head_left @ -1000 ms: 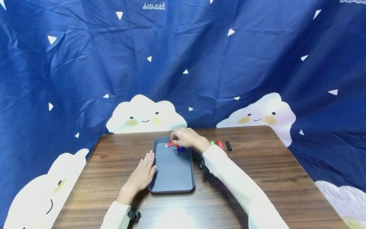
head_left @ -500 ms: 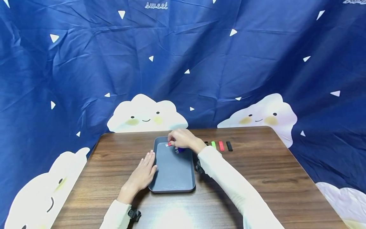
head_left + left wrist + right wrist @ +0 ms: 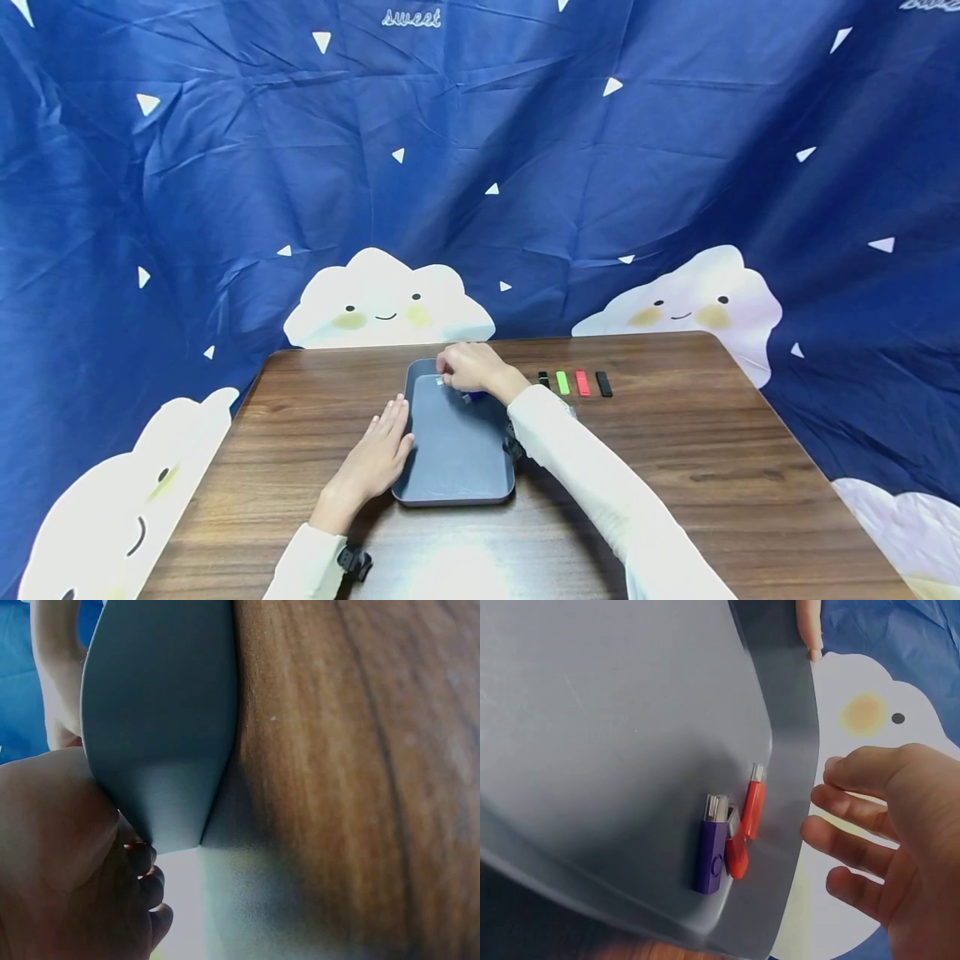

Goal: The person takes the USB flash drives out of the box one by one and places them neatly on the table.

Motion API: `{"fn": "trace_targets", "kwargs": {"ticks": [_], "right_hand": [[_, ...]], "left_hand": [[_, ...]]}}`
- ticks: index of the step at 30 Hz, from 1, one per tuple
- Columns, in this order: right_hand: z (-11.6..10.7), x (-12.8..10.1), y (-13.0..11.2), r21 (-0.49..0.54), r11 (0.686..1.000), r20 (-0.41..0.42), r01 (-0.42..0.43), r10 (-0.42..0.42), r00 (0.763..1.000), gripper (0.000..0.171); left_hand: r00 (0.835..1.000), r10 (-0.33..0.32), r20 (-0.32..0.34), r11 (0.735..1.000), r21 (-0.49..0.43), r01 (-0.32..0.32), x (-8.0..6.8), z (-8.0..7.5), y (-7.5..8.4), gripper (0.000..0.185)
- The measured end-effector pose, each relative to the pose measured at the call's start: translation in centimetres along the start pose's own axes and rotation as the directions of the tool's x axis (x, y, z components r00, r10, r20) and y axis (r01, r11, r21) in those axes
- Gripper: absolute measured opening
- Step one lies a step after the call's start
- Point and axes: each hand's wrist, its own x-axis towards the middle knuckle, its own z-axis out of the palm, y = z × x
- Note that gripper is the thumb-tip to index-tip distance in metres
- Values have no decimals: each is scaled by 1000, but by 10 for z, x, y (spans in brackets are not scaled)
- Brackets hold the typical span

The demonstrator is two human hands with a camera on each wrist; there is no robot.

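Setting: a dark wooden table (image 3: 675,467) in front of a blue cloth backdrop (image 3: 225,167) printed with smiling clouds and small white triangles.
Left hand (image 3: 375,461): lies flat on the table, fingers straight and together, pressed against the left wall of the grey tray (image 3: 457,467); it grasps nothing.
Tray: lengthwise in front of the person, between the two hands.
Right hand (image 3: 467,367): hovers over the far end of the tray; the right wrist view shows its fingers (image 3: 855,817) loosely spread and released, holding nothing.
USB sticks: a purple stick (image 3: 712,851) and two red sticks (image 3: 742,825) lie together in the far corner of the tray, touching one another, just beside the right hand's fingers.
Farther right: a row of small sticks on the table, black (image 3: 543,379), green (image 3: 562,382), red (image 3: 582,383) and black (image 3: 603,383), side by side, apart from the tray.
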Motion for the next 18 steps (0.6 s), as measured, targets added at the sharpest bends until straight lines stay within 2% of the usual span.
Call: {"fn": "trace_targets", "kwargs": {"ticks": [4, 10, 18], "right_hand": [[2, 0, -1, -33, 999, 16, -16, 17, 1000, 12], [5, -3, -2, -53, 997, 63, -63, 67, 996, 11], [10, -3, -2, -83, 991, 98, -109, 117, 988, 15]], "left_hand": [[1000, 9, -10, 1000, -2, -9, 0, 1, 0, 60], [1000, -10, 15, 1000, 4, 10, 1, 0, 0, 62], [1000, -9, 17, 1000, 11, 8, -1, 0, 1, 61]]}}
